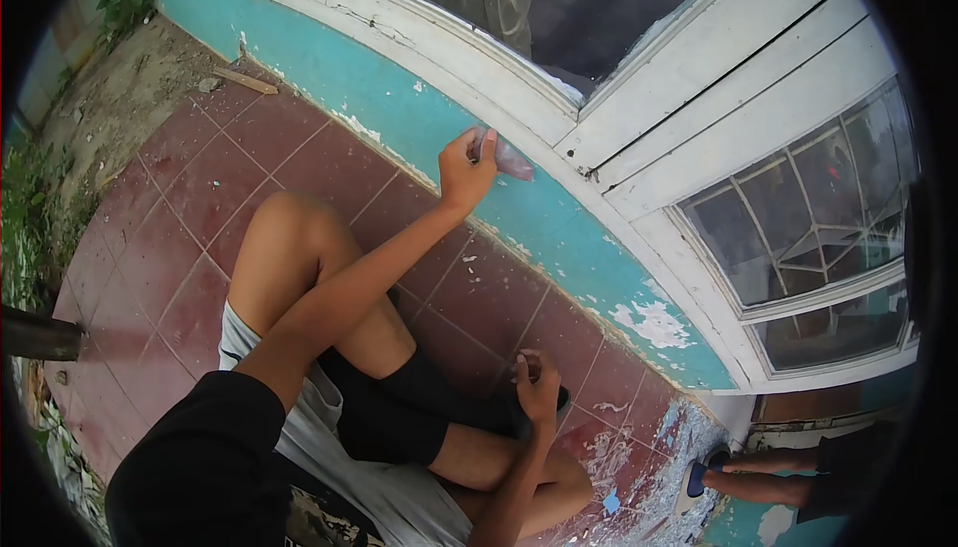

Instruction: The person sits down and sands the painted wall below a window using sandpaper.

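Note:
My left hand (467, 173) is raised in front of the turquoise wall (559, 218), just below the white window frame. Its fingers are closed on a translucent, pinkish plastic bag (512, 159), which hangs out to the right of them. Lower down, my right hand (539, 387) is held over my crossed legs near my foot. Its fingers curl inward, and whether they hold something small cannot be made out.
Dark red floor tiles (180, 277) lie around my legs, with white flakes at the lower right. Another person's legs (763, 477) stand there in sandals. A dark post (40, 334) is at the left edge, and a wood piece (246, 81) lies at the upper left.

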Tool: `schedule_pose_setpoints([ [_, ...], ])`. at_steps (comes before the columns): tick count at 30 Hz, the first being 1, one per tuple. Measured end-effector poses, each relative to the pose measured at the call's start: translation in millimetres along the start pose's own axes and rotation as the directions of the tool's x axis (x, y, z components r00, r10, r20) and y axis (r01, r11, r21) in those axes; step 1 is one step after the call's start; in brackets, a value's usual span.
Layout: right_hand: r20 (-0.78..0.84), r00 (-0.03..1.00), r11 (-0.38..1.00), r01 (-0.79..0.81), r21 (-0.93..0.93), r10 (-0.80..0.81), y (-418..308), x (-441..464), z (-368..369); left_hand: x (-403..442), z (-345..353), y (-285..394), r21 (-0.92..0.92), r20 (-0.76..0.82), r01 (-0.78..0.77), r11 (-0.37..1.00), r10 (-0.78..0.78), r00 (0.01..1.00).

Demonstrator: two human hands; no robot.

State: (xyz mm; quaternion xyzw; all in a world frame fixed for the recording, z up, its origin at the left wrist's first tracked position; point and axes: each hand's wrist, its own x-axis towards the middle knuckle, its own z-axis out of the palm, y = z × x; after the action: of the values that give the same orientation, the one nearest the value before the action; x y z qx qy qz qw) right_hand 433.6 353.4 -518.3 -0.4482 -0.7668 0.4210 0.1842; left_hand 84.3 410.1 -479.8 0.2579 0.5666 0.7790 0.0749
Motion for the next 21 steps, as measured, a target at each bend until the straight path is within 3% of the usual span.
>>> schedule_pose_setpoints([
  [2,-0.008,1.000,1.000,-0.011,-0.027,0.011,-3,0,-3,-9,9,4,-0.171,-0.065,0.009,0.985,-0.021,0.998],
  [3,-0.004,1.000,0.999,-0.019,-0.042,0.018,-3,2,-3,-19,11,0,-0.163,-0.046,0.018,0.987,-0.026,0.999],
  [5,-0.004,1.000,1.000,0.002,-0.027,-0.003,2,6,3,-37,15,-1,0.191,0.280,-0.167,0.967,0.110,0.954],
  [8,0.013,0.999,0.998,0.048,-0.032,-0.048,9,11,7,-41,20,1,0.189,0.351,-0.214,0.958,0.137,0.926],
  [9,0.012,0.999,0.999,0.039,-0.017,-0.039,11,8,7,-34,16,3,0.188,0.326,-0.204,0.961,0.135,0.936],
  [11,0.000,1.000,0.999,0.031,-0.006,-0.031,11,3,4,-7,4,1,0.030,0.083,-0.034,0.999,0.032,0.996],
  [12,-0.006,1.000,1.000,0.029,0.006,-0.029,8,2,2,-2,3,-1,0.035,0.094,-0.039,0.999,0.036,0.995],
  [14,-0.006,1.000,1.000,0.006,-0.020,-0.006,2,2,-1,2,1,-3,-0.079,-0.055,-0.055,0.995,0.051,0.997],
  [15,-0.014,1.000,1.000,-0.007,-0.018,0.007,-3,3,-2,-5,3,-3,-0.071,-0.029,-0.052,0.996,0.050,0.998],
  [17,-0.011,1.000,1.000,0.000,-0.008,0.000,4,8,3,-32,10,-2,0.149,0.236,-0.209,0.967,0.170,0.957],
  [18,0.008,1.000,1.000,0.026,-0.017,-0.026,8,12,2,-39,15,-1,0.143,0.232,-0.205,0.968,0.168,0.958],
  [20,0.035,0.998,0.996,0.062,-0.060,-0.060,10,14,4,-46,23,0,0.119,0.372,-0.263,0.957,0.202,0.906],
  [21,0.032,0.999,0.999,0.032,-0.040,-0.030,7,11,4,-40,19,7,0.118,0.346,-0.252,0.960,0.198,0.917],
])
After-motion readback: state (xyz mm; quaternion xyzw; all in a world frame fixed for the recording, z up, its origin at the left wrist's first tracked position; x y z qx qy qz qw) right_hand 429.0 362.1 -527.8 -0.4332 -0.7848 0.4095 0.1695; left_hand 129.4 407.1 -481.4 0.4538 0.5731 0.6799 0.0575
